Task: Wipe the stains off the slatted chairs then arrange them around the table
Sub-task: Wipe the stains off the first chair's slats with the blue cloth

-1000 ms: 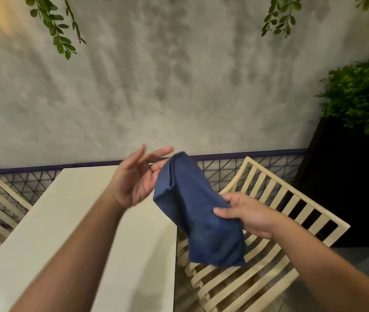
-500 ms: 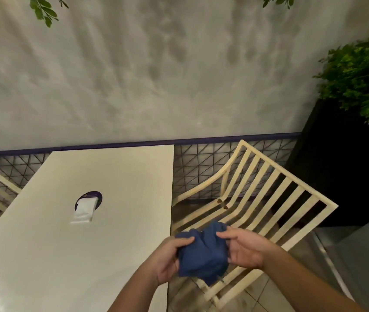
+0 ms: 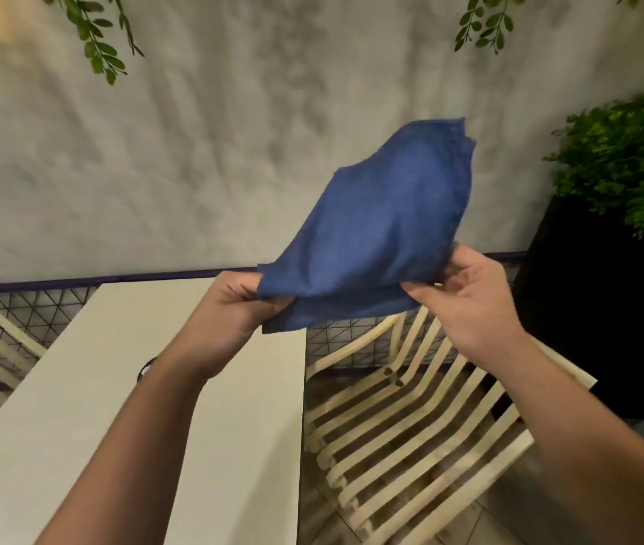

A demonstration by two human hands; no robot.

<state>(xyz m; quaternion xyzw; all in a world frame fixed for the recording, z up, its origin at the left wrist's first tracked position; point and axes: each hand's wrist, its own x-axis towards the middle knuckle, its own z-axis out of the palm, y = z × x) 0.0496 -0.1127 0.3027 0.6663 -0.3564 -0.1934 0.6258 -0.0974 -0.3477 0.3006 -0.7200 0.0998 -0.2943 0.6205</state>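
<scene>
Both hands, left hand and right hand, pinch the blue cloth by its bottom corners; it looks soft, light and floppy; the chair waits below.

Cream slatted chair sits just beside the white rectangular table's right edge, narrow gap between; tall black planter crowds its far side, grey plaster wall behind; air above seat slats open.
</scene>
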